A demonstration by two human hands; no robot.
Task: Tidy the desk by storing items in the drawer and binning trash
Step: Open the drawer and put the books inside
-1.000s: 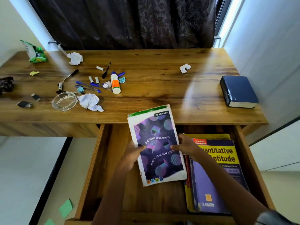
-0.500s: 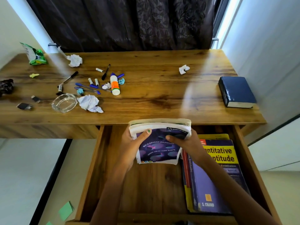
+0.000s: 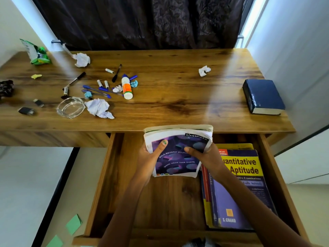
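A purple-covered notebook (image 3: 178, 155) stands tilted on its lower edge inside the open wooden drawer (image 3: 114, 168), its top level with the desk front. My left hand (image 3: 149, 161) grips its left edge, thumb on the cover. My right hand (image 3: 204, 155) grips its right side. A stack of books topped by a yellow and purple textbook (image 3: 240, 189) lies in the drawer's right half. On the desk (image 3: 169, 97) lie crumpled papers (image 3: 99, 108), pens (image 3: 96, 90), a glue bottle (image 3: 126, 87) and a dark blue book (image 3: 263, 96).
A glass ashtray (image 3: 70, 109), small batteries (image 3: 102, 83), two black gadgets (image 3: 26, 110) and a green wrapper (image 3: 38, 54) sit on the desk's left side. More paper balls (image 3: 204, 70) lie further back. Green sticky notes (image 3: 73, 224) lie on the floor to the left.
The notebook lay flat and slanted over the drawer a second ago; both hands have tipped it up on its edge, and it has barely moved in the last half second.
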